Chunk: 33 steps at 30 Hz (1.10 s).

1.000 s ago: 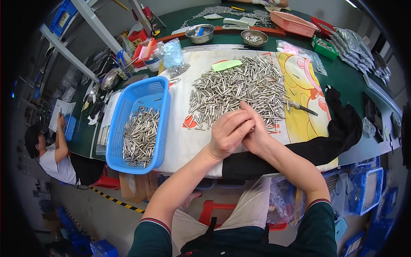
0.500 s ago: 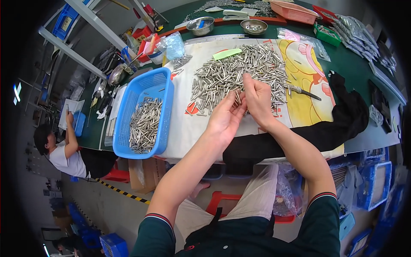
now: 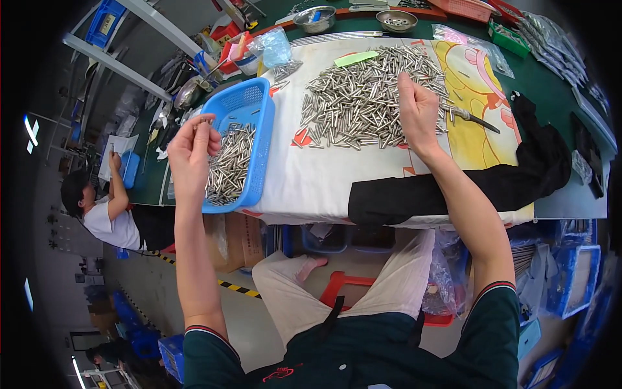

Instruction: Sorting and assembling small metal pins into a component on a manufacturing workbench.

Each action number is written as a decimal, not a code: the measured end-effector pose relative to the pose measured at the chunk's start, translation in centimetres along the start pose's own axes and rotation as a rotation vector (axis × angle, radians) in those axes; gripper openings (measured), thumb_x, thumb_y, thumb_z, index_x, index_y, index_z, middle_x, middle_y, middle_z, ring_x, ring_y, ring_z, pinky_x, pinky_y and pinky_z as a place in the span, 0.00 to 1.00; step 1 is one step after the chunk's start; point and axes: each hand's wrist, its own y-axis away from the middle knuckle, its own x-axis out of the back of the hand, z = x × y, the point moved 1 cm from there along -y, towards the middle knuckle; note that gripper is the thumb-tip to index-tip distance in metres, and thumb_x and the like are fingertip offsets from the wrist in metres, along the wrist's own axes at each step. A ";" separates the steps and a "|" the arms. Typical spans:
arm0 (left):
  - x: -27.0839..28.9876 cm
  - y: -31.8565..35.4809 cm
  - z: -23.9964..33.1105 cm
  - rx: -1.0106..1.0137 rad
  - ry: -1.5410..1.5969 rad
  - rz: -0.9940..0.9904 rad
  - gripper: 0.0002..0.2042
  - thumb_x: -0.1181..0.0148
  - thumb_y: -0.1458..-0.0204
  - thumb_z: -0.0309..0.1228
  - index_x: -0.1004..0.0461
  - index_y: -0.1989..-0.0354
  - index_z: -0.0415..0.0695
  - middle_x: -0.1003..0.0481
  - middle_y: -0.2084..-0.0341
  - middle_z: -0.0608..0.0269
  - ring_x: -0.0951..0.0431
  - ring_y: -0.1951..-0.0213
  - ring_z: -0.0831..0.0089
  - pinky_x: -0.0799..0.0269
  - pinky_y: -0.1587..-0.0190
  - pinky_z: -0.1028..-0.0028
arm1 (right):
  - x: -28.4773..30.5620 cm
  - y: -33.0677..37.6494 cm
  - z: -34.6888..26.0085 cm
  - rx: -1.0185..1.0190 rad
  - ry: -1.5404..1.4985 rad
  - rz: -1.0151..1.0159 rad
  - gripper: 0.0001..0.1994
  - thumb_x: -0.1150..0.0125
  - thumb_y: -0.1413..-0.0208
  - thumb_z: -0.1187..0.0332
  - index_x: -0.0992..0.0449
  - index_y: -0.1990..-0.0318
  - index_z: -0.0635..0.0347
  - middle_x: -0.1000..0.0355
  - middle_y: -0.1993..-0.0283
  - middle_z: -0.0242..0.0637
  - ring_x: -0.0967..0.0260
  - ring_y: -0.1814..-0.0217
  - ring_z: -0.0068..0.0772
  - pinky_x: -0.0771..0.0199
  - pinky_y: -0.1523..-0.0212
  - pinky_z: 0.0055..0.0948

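Sorting step in hand: left hand [image 3: 192, 146] pinches small metal pins over the blue basket [image 3: 258, 107]. Right hand [image 3: 418, 110], fingers curled, rests on the pin pile [image 3: 363, 97] on the worktop [image 3: 311, 188]. Release into basket appears due.

I could not tell what my left hand [image 3: 192, 146] pinched, and my right hand [image 3: 418, 110] hid some metal pins [image 3: 363, 97].

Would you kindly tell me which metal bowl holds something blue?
The left metal bowl at the table's far edge; the right bowl shows only small dark bits.
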 end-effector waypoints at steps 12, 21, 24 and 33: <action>-11.7 4.1 -1.2 -0.437 -0.465 -0.177 0.05 0.46 0.55 0.18 0.27 0.68 0.36 0.29 0.76 0.53 0.28 0.73 0.57 0.32 0.69 0.65 | -1.0 2.1 -0.7 0.400 0.493 -0.803 0.07 0.39 0.64 0.67 0.27 0.79 0.59 0.34 0.76 0.34 0.34 0.69 0.37 0.35 0.68 0.34; -14.7 1.6 -5.5 -0.354 -0.641 -0.135 0.09 0.52 0.61 0.15 0.30 0.70 0.34 0.32 0.70 0.48 0.30 0.64 0.53 0.32 0.61 0.61 | -0.7 2.2 -1.3 0.409 0.565 -1.017 0.05 0.41 0.63 0.70 0.28 0.77 0.59 0.34 0.72 0.34 0.38 0.61 0.35 0.39 0.60 0.32; -14.5 1.9 -5.7 -0.331 -0.555 -0.148 0.08 0.53 0.60 0.15 0.30 0.71 0.35 0.32 0.70 0.49 0.31 0.63 0.54 0.33 0.60 0.62 | -1.2 2.5 -1.4 0.470 0.605 -1.007 0.03 0.42 0.62 0.71 0.29 0.77 0.59 0.35 0.72 0.34 0.38 0.62 0.35 0.39 0.60 0.32; -15.1 4.9 -4.6 -0.453 -0.431 -0.161 0.08 0.45 0.60 0.18 0.27 0.69 0.36 0.31 0.73 0.55 0.29 0.68 0.58 0.32 0.65 0.65 | -1.3 2.9 -1.5 0.492 0.575 -0.893 0.03 0.43 0.63 0.73 0.29 0.78 0.62 0.33 0.75 0.38 0.35 0.66 0.38 0.33 0.64 0.34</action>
